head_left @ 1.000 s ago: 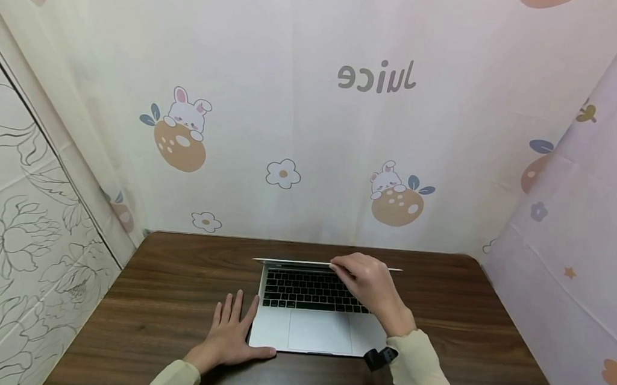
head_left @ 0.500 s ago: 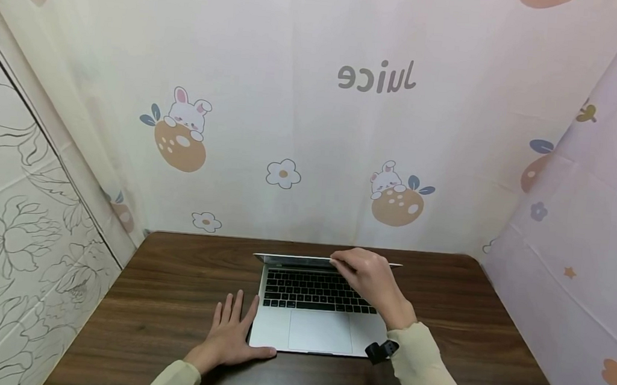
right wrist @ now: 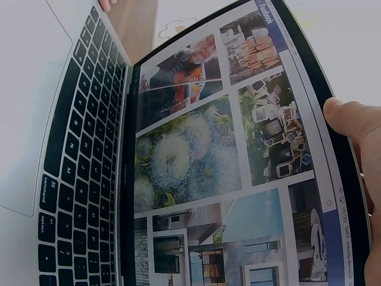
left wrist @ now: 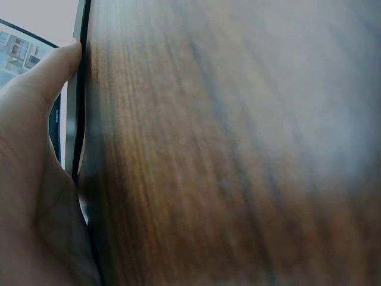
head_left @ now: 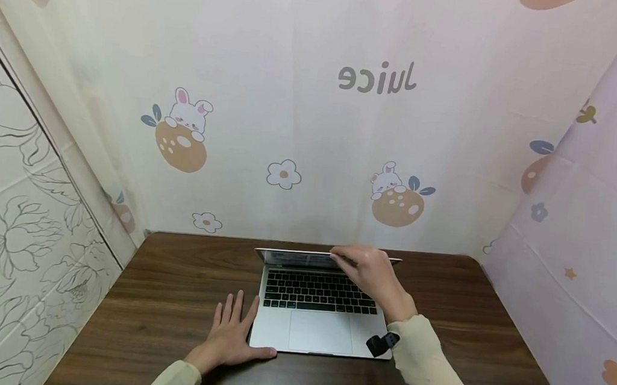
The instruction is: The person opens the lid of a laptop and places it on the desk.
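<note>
A silver laptop with black keys lies on the wooden table, its lid raised. My right hand pinches the top edge of that lid a little right of its middle. In the right wrist view the thumb lies on the black bezel of the lit screen, which shows several photos, and the other fingers are mostly hidden behind the lid. My left hand is spread flat at the laptop's left front corner. Its thumb reaches along the front edge in the left wrist view.
The dark brown table extends on both sides of the laptop. A pale printed curtain hangs right behind its far edge, with more fabric at left and right. A small black device sits at the right wrist by the cream sleeve.
The lid has tilted farther back, and more of the screen shows under its top edge. My right hand has moved slightly up and away with it. The left hand stays put.
</note>
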Motion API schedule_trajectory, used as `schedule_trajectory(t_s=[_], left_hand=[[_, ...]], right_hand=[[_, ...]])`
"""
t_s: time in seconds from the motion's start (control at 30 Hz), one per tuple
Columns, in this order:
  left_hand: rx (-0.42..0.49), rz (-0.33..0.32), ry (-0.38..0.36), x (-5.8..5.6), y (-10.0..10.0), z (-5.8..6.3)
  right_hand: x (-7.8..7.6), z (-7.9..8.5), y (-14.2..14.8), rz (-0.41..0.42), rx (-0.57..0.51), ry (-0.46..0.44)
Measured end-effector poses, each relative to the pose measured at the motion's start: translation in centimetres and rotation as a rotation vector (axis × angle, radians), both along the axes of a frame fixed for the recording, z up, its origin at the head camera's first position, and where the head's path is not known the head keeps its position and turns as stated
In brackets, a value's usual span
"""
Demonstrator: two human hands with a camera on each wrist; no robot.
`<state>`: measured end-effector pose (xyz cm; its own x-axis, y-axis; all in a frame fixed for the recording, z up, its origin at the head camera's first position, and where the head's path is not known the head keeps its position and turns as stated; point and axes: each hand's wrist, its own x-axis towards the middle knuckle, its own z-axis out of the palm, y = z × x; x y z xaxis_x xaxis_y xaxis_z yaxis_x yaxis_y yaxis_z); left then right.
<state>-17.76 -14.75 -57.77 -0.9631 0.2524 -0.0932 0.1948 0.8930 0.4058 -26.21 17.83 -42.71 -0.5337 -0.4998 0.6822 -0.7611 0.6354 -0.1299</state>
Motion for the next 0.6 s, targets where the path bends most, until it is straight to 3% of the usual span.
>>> schedule_trajectory(t_s=[0.4, 0.6], left_hand=[[0.032, -0.008, 0.021, 0.4, 0.0, 0.5], [-0.005, 0.004, 0.028, 0.1, 0.0, -0.2]], right_hand=[[-1.0, 0.1, -0.1, 0.003, -0.016, 0.001], [-1.4, 0.5, -0.1, 0.012, -0.015, -0.021]])
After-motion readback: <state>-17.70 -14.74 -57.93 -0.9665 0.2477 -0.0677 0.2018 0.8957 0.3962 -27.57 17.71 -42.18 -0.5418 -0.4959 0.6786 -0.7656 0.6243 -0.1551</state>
